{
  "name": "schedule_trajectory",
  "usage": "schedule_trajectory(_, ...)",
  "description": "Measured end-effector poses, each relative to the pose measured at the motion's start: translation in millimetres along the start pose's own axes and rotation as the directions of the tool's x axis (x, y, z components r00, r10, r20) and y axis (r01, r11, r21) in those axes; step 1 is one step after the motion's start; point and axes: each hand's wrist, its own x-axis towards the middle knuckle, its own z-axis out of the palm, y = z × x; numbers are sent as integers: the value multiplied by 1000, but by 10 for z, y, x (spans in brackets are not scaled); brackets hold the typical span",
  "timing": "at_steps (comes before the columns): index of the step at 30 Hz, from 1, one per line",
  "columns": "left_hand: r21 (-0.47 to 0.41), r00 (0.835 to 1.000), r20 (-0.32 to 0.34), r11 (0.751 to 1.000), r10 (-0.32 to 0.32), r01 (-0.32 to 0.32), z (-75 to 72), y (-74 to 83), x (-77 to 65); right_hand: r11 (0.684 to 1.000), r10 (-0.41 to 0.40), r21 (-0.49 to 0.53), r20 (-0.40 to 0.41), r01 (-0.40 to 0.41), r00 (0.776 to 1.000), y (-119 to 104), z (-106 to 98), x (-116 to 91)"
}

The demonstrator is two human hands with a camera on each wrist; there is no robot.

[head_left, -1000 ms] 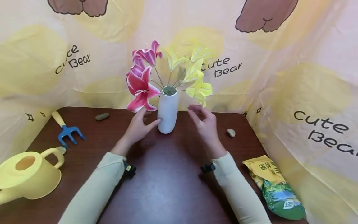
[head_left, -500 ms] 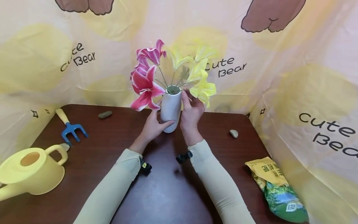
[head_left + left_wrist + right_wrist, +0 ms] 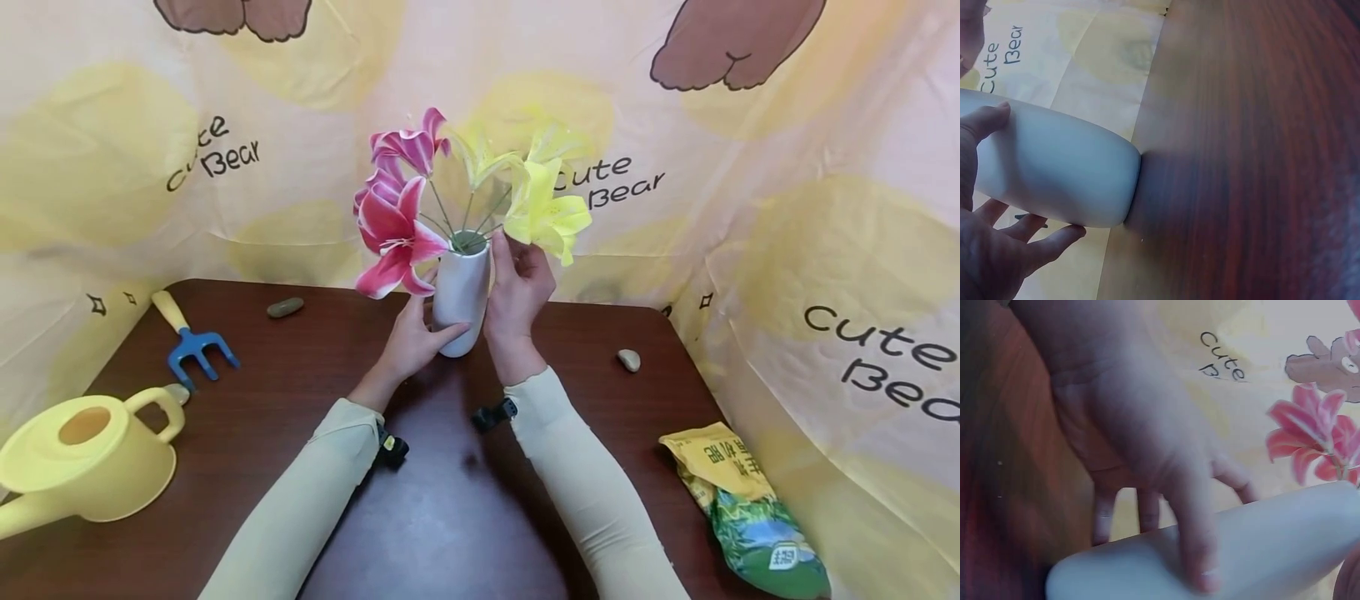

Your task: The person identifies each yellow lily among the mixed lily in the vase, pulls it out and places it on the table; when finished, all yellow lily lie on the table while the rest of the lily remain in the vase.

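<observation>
Backdrop cloth, across the top and both sides of the frame: printed "Cute Bear" at upper left, upper centre-right and right, the last cut by the edge. Dark wood-grain table below. Yellow watering can lay at lower left. Yellow-and-green bag, lower right, bore black Chinese characters on its yellow part, only partly legible to me; the white label on the green was too small to read.

White vase stood upright on the table, centre of frame, pink lilies fanned left, yellow ones right. Left hand was half closed round the vase's lower body, thumb across its front, fingers on the far side. Right hand was nearly closed beside the rim, thumb and curled fingers pinching the front yellow lily just below its bloom.

Blue fork, cream handle, lay at left; dark stone upper left of the table, pale stone right of centre.

Versus half a second earlier: right hand slightly higher; front yellow lily raised, now overlapping the bloom behind. Left hold unchanged.
</observation>
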Motion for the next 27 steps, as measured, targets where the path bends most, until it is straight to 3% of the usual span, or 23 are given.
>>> schedule_trajectory(5,-11,1000,-3,1000,-13,13,7,24,-4,994,8,106,27,-11,1000,-183,1,81)
schedule_trajectory(13,44,1000,-23,999,-19,20,4,26,-16,967,46,245,106,-71,993,-420,-98,191)
schedule_trajectory(18,45,999,-29,999,-16,17,-23,20,-28,973,65,212,122,-90,990,-589,-259,318)
schedule_trajectory(23,41,1000,-17,999,-26,27,-65,8,-40,988,79,117,147,-97,986,-745,-545,568)
schedule_trajectory(27,51,999,-19,998,-33,34,-72,5,-40,986,159,12,187,-164,969,-768,-836,805)
